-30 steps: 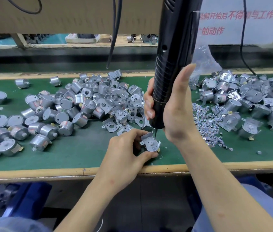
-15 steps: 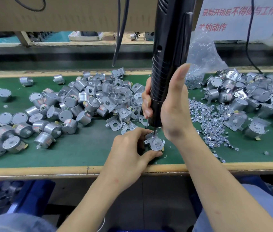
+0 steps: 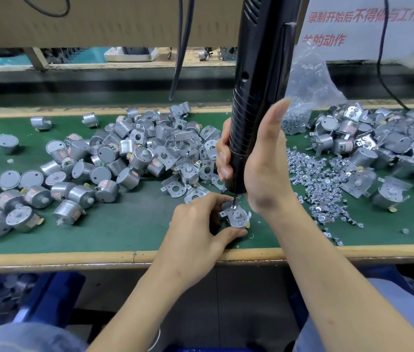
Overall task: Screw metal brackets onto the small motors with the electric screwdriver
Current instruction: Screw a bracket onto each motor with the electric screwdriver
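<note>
My left hand point(image 3: 198, 224) grips a small silver motor with a metal bracket point(image 3: 236, 215) on its top, near the front edge of the green mat. My right hand point(image 3: 262, 163) wraps around the black electric screwdriver point(image 3: 256, 87), held upright. Its bit touches the bracket's far tab. The motor's body is mostly hidden behind my left fingers.
A heap of loose motors and brackets point(image 3: 134, 153) covers the mat's left and middle. Bracketed motors point(image 3: 378, 148) pile up at the right. Several small screws point(image 3: 323, 181) lie scattered beside a clear plastic bag point(image 3: 307, 87). The wooden bench edge point(image 3: 73, 257) runs along the front. Cables hang above.
Both hands with the motor and screwdriver have stayed together on the same spot; only the view shifted slightly.
</note>
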Available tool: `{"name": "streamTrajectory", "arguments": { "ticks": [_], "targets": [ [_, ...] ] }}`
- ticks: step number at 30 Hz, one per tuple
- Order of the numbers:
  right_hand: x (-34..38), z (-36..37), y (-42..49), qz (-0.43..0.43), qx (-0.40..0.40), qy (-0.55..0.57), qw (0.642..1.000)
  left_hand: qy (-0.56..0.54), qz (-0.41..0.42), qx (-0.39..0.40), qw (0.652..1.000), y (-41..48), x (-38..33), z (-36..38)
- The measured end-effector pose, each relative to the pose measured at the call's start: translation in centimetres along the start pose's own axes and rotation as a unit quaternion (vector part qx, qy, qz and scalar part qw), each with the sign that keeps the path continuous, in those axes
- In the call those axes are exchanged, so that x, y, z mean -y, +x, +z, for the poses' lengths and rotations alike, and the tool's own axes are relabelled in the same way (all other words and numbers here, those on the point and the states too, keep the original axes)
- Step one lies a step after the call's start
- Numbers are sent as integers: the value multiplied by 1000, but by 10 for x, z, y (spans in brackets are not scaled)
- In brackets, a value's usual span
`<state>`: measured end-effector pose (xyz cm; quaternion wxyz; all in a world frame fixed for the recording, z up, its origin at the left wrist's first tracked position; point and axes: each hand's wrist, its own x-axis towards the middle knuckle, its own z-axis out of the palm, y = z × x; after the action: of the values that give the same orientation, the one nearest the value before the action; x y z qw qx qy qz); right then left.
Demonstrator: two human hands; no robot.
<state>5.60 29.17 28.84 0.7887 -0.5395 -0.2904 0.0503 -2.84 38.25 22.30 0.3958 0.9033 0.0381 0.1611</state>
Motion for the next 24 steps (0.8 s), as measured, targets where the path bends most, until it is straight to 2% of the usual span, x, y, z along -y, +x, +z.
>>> {"name": "streamTrajectory", "arguments": {
  "ticks": [11,24],
  "targets": [
    [-3,3,1,25,21,12,999,14,19,5,1000,0,-1,0],
    [-3,5,-3,-10,-41,-25,999,31,31,4,999,-1,-1,0]
  ]
}}
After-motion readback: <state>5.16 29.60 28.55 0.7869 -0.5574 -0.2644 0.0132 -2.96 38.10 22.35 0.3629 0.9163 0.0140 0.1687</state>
